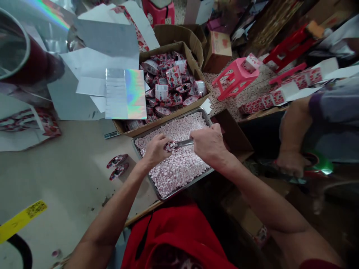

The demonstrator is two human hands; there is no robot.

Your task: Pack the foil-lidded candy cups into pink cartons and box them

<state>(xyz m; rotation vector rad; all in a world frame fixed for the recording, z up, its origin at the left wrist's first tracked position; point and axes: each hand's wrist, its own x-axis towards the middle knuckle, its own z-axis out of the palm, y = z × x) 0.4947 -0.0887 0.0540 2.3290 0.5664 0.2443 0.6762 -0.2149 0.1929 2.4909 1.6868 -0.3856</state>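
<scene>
A metal tray (137, 146) full of small whitish-pink pellets (179, 172) lies in front of me. Above its middle my left hand (156, 150) is closed around a small red-printed packet (169, 147), which has pale pellets at its mouth. My right hand (209, 145) grips the handle of a metal spoon (183, 143). The spoon's tip meets the packet's mouth; its bowl is hard to make out. Left of the tray, two similar red-printed packets (117, 160) stand side by side on the table (75, 175), dark openings upward.
Behind the tray sits a cardboard box (165, 120) heaped with printed packets. Papers and a shiny holographic sheet (125, 94) lie to its left. A dark red cylinder (30, 56) stands far left. On the right, a co-worker's hand (293, 163) holds a green-and-red object; a pink stool (237, 76) stands beyond.
</scene>
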